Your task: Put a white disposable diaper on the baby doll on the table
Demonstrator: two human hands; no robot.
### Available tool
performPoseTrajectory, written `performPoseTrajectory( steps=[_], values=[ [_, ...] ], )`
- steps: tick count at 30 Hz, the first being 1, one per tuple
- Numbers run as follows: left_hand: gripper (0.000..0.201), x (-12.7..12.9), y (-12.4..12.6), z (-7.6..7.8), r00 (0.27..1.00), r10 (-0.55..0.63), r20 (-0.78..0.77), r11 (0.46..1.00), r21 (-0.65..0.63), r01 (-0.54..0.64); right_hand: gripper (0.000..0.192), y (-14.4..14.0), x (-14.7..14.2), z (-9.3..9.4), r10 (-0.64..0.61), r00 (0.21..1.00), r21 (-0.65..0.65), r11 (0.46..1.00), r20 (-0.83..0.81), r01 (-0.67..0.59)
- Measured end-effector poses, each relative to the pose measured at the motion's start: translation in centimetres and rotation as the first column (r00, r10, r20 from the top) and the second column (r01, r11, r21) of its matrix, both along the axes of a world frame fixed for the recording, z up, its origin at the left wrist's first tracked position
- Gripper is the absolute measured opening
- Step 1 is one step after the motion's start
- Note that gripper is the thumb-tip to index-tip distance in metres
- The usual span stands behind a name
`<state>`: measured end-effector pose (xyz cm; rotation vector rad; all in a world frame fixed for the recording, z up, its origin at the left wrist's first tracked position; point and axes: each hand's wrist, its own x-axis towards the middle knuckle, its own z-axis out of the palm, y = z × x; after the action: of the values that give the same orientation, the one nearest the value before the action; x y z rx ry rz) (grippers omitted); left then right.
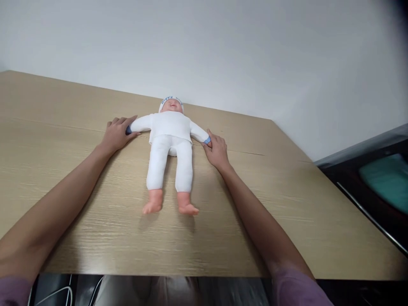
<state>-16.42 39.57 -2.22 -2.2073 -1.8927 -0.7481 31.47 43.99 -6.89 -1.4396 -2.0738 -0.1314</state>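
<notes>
White clothing covers the baby doll (171,138), which lies face up on the wood-grain table (95,225), its capped head close to the far edge and its bare feet (152,202) pointing toward the near edge, well short of it. Blue lettering marks the white cap (165,102). Both doll arms are spread sideways. The left hand (117,132) grips one arm's end at its dark blue cuff (128,130), fingers above and thumb below. The right hand (217,148) pinches the other arm at its lighter blue cuff (207,140), fingers closed around the end. Beyond the far edge stands a pale wall (204,51).
</notes>
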Motion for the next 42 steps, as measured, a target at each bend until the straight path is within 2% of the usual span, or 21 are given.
performPoseTrajectory(
  steps=[3,6,12,17,26,31,34,39,40,42],
  values=[
    [0.084,-0.4,-1.4,0.0,0.999,0.011,0.031,1.0,-0.004,-0.011,0.076,-0.8,0.0,-0.4,-0.022,1.0,0.004,1.0,0.018,0.022],
    [0.075,-0.9,-2.7,0.1,0.998,0.041,0.048,0.999,-0.019,-0.04,0.077,-1.9,-0.1,-0.6,-0.04,0.999,0.009,0.999,-0.003,0.04],
    [0.055,-0.9,-4.5,0.5,0.992,0.118,0.051,0.993,-0.037,-0.116,0.066,-4.4,-0.5,-0.2,-0.109,0.99,0.034,0.993,-0.088,0.113],
    [0.055,-0.6,-5.0,0.6,0.987,0.146,0.059,0.989,-0.031,-0.145,0.057,-5.8,-0.9,0.2,-0.142,0.985,0.017,0.989,-0.094,0.144],
    [0.051,-1.0,-4.8,0.6,0.982,0.147,0.12,0.989,-0.003,-0.148,0.053,-5.2,-0.3,0.4,-0.136,0.985,-0.014,0.991,-0.102,0.135],
    [0.05,-1.0,-4.8,0.6,0.971,0.195,0.139,0.98,0.0,-0.197,0.049,-4.8,-0.1,0.6,-0.148,0.981,-0.027,0.989,-0.124,0.146],
    [0.06,-1.1,-4.9,0.6,0.961,0.22,0.166,0.974,0.009,-0.225,0.043,-4.6,0.2,0.7,-0.167,0.976,-0.014,0.986,-0.137,0.167],
    [0.112,-1.7,-4.6,0.6,0.961,0.21,0.179,0.976,0.018,-0.217,0.038,-3.7,1.5,0.8,-0.242,0.959,0.003,0.97,-0.15,0.245],
    [0.117,-1.8,-4.5,0.6,0.961,0.207,0.184,0.977,0.015,-0.213,0.038,-3.5,1.8,0.9,-0.246,0.956,0.001,0.968,-0.157,0.25],
    [0.108,-2.1,-4.5,0.6,0.958,0.206,0.2,0.978,0.002,-0.211,0.038,-3.3,2.0,0.9,-0.25,0.952,-0.009,0.967,-0.175,0.253]
  ],
)
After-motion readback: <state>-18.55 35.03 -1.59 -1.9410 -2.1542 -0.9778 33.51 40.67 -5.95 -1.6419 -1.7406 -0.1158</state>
